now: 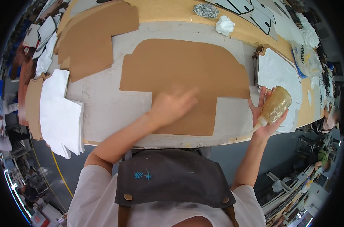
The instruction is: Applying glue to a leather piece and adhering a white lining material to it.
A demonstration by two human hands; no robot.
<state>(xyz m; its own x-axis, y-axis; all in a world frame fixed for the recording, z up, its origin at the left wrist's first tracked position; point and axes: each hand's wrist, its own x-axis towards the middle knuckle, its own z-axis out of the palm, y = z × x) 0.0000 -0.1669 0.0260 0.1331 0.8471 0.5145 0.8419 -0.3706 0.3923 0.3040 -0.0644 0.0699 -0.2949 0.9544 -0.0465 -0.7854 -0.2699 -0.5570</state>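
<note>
A brown T-shaped cardboard piece [187, 68] lies flat on the grey work surface in front of me. Over its lower middle is my left hand [174, 104], its fingers smeared by motion, so I cannot make out their pose or whether they touch the board. At the table's right front edge, my right hand [265, 121] holds a clear squeeze bottle [276, 104] of yellowish contents. The bottle is tilted, its pale nozzle pointing down and toward me, with the thumb and fingers on either side of it.
Brown cardboard pieces [90, 41] overlap at the far left, with white cut sheets [58, 113] nearer me. White-topped stacked pieces [278, 68] lie beyond the bottle. A crumpled white wad [225, 25] and a grey speckled lump [206, 10] sit at the back, near a plastic bag [307, 58].
</note>
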